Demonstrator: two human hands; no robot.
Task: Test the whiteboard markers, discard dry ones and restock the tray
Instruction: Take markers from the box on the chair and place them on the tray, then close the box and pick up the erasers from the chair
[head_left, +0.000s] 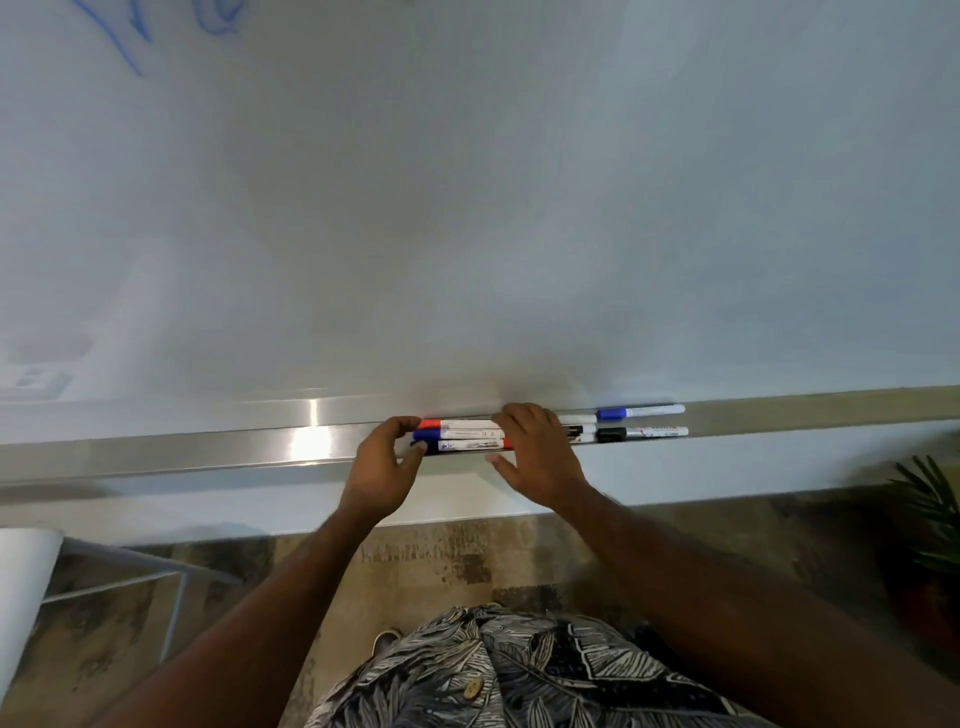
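Now both hands are at the metal tray (218, 449) that runs along the bottom edge of the whiteboard (467, 208). A cluster of three markers (465, 434) lies lengthwise in the tray between the hands: one with a red cap at the back, one with a blue cap in the middle, and a third at the front. The left hand (387, 457) is curled around the cluster's left end, thumb under the front marker's cap and fingers arched over the top, pinching the caps. The right hand (535, 452) lies over the cluster's right end, fingers draped across the barrels and thumb stretched out along the tray's front lip; it covers the markers rather than closing tight around them. Just right of that hand, more markers rest in the tray: a blue-capped marker (641, 412) at the back and a black-capped marker (644, 432) in front of it, with another barrel partly hidden by the fingers. Up in the top left corner, blue scribbles (130, 36) show on the board. Below, a leaf-print shirt (519, 670) and a patterned floor (467, 561).
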